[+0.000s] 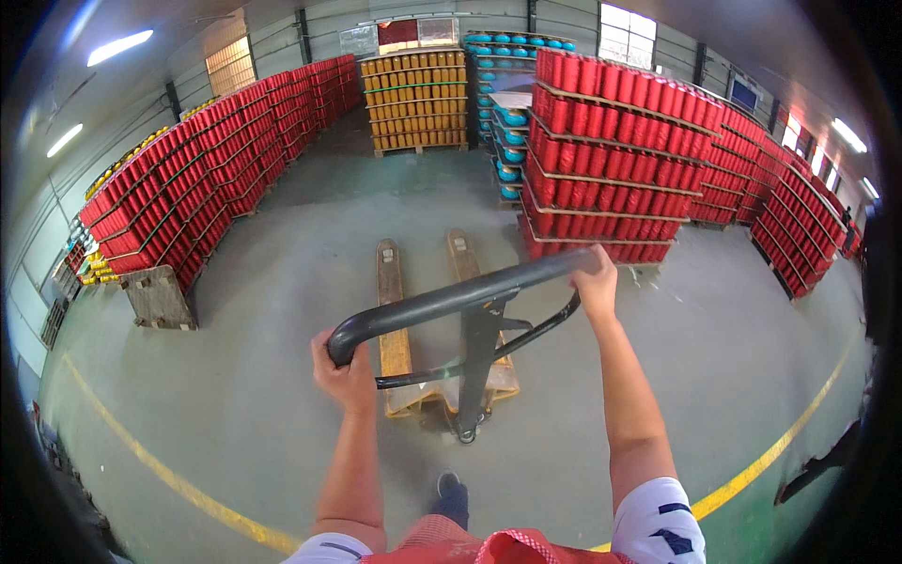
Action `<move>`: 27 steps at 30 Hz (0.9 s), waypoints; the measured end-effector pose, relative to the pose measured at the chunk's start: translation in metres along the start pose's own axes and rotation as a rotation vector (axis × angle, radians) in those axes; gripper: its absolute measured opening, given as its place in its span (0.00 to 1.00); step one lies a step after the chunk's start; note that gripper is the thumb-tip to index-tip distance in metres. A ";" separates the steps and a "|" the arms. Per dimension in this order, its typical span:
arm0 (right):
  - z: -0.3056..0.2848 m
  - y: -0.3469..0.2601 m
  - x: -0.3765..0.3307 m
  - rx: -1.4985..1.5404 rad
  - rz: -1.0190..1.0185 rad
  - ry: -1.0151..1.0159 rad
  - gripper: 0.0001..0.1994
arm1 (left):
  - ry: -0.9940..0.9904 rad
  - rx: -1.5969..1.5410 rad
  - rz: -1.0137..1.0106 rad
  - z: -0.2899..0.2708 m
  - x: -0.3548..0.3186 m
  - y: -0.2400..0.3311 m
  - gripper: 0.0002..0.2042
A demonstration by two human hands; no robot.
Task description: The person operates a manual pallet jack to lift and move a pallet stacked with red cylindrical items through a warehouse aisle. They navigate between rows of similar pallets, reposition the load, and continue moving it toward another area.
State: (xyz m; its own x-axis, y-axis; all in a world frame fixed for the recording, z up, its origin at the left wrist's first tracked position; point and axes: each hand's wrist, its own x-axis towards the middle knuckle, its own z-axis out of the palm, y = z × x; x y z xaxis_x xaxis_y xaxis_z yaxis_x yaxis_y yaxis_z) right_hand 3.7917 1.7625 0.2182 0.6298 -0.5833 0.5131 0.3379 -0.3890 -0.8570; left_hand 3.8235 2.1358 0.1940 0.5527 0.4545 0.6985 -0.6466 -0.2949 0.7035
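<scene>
Both my hands grip the black looped handle [442, 299] of a pallet jack, one at each end. My left hand [346, 374] is wrapped round its lower left bend. At the upper right corner, my right hand [596, 278] is closed round the bar, higher and farther off than the left. The handle tilts up to the right. Below it, the jack's two worn yellow forks [395, 348] point away from me over the grey floor, with no load on them. A dark shaft [479, 357] joins the handle to the base.
Tall stacks of red cylinders [620, 141] on pallets stand ahead right, with more red stacks [178, 179] along the left. Yellow cylinders [418, 99] and blue items [509, 141] are stacked at the back. A wooden board [158, 299] leans at the left stack's end. Yellow lines [178, 484] cross the floor.
</scene>
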 end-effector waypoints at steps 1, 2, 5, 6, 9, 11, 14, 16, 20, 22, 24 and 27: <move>0.018 0.007 0.022 -0.010 -0.031 -0.003 0.07 | 0.030 -0.022 -0.042 0.022 0.022 -0.018 0.12; 0.038 0.026 0.037 -0.027 -0.088 -0.013 0.07 | 0.012 -0.068 -0.080 0.039 0.046 -0.042 0.11; 0.093 0.062 0.086 0.096 -0.076 -0.063 0.10 | -0.052 -0.170 -0.205 0.085 0.094 -0.122 0.10; 0.110 0.075 0.104 0.136 -0.084 -0.051 0.11 | -0.087 -0.178 -0.228 0.100 0.108 -0.141 0.09; 0.160 0.116 0.164 0.218 -0.109 -0.024 0.13 | -0.106 -0.131 -0.197 0.160 0.146 -0.181 0.08; 0.193 0.146 0.214 0.219 -0.128 -0.019 0.14 | -0.102 -0.112 -0.207 0.206 0.174 -0.210 0.08; 0.250 0.196 0.295 0.259 -0.183 -0.093 0.12 | -0.062 -0.107 -0.213 0.276 0.215 -0.281 0.08; 0.292 0.219 0.349 0.295 -0.180 -0.108 0.12 | -0.001 -0.053 -0.192 0.316 0.249 -0.313 0.08; 0.380 0.276 0.444 0.284 -0.273 -0.124 0.15 | 0.104 0.072 -0.131 0.391 0.313 -0.395 0.08; 0.419 0.309 0.485 0.251 -0.213 -0.115 0.17 | 0.114 0.130 -0.088 0.428 0.340 -0.433 0.08; 0.458 0.325 0.520 0.257 -0.110 -0.131 0.18 | 0.076 0.064 -0.142 0.464 0.372 -0.457 0.08; 0.513 0.355 0.578 0.255 -0.163 -0.183 0.18 | 0.084 -0.013 -0.112 0.521 0.420 -0.513 0.10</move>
State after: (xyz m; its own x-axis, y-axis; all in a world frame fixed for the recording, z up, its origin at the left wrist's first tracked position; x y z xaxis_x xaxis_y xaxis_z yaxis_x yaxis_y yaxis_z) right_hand 4.6343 1.6528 0.1860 0.6604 -0.3815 0.6468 0.5934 -0.2626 -0.7608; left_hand 4.6614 2.0404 0.1949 0.5756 0.5532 0.6022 -0.5905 -0.2282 0.7741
